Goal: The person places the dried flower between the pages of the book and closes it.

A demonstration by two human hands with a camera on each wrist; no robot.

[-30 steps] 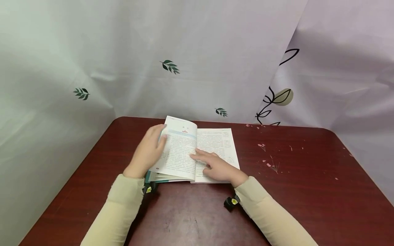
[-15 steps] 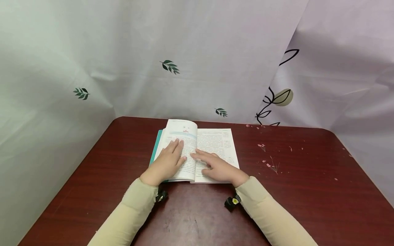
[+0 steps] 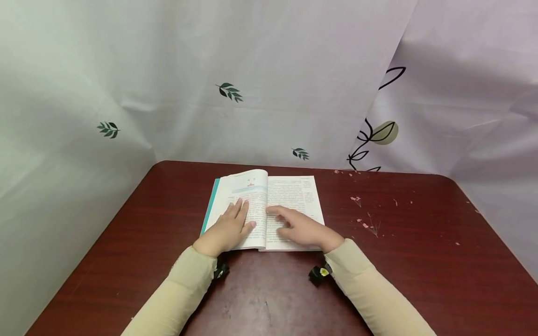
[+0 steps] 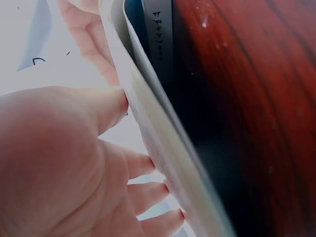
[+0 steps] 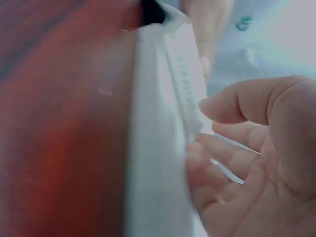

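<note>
An open book (image 3: 294, 190) with printed text lies on the table, a teal cover edge showing along its left side. My left hand (image 3: 228, 228) rests on the left page, fingers spread and nearly straight. In the left wrist view, the thumb and fingertips of my left hand (image 4: 74, 163) touch the page surface. Over the lower right page is my right hand (image 3: 304, 227), its index finger reaching the centre fold. The right wrist view shows my right hand (image 5: 247, 158) with loosely bent fingers and the thumb apart from them, close to the book (image 5: 158, 148); no page between them is visible.
The dark red wooden table (image 3: 399, 270) spreads around the book. Pink flower prints (image 3: 365, 225) mark its right side. A pale curtain (image 3: 260, 56) with leaf patterns hangs behind it. Small black wrist devices (image 3: 318, 275) sit beneath both sleeves.
My left hand has moved right from the left page's outer edge onto the page, and the raised leaf has come down flatter. My right hand's fingers have bent more and lifted slightly.
</note>
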